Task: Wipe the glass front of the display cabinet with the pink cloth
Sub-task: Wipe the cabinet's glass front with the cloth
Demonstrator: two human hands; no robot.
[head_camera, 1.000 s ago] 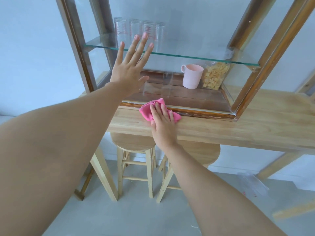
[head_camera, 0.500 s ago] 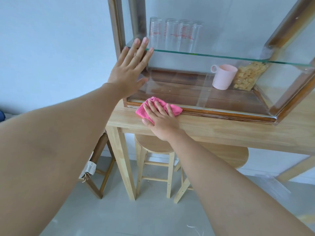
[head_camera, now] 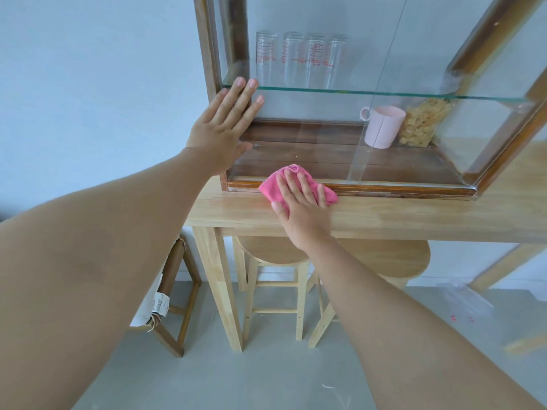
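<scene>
A person's right hand [head_camera: 302,208], fingers flat, presses a pink cloth [head_camera: 276,187] against the bottom front edge of a glass-fronted display cabinet [head_camera: 370,189], while the left hand [head_camera: 223,130], fingers extended together, braces flat against the cabinet's lower left corner.

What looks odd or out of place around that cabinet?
Mostly tidy. One oddity: a clear plastic sheet or bag lies loose on the floor right of the stools, with small pink specks beside it. Inside the cabinet, everything stands upright.
</scene>
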